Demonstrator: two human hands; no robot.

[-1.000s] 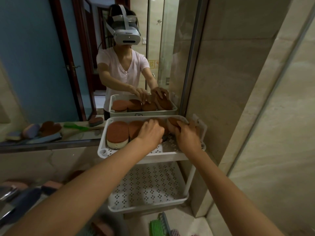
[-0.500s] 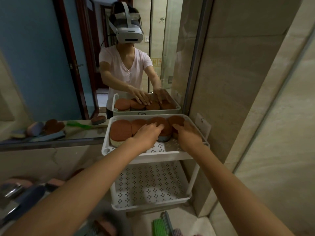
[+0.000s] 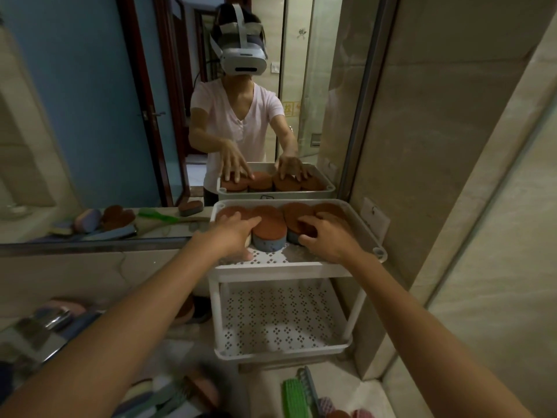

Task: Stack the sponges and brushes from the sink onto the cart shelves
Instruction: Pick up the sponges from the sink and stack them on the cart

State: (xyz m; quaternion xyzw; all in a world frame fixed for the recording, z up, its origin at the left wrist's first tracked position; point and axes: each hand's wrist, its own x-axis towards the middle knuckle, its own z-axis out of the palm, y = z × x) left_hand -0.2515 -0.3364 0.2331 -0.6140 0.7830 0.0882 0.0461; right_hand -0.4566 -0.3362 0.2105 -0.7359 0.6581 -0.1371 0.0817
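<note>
Brown-topped sponges (image 3: 269, 227) lay under both hands, in a row along the back of the cart's top shelf (image 3: 283, 268). The left hand (image 3: 238, 235) rested flat on the leftmost, fingers straight, thumb at the shelf floor. The right hand (image 3: 330, 238) rested loosely bent, spread fingers on those at the shelf's right end, gripping nothing. Both forearms reached across the shelf's front rim.

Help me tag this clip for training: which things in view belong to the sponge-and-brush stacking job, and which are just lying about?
Job:
brown-topped sponges, in a row on the top shelf
lower shelf
left hand and right hand, both resting on those sponges
green brush, at the bottom edge

Lying about:
mirror
tap
wall plate, right of the top shelf
</note>
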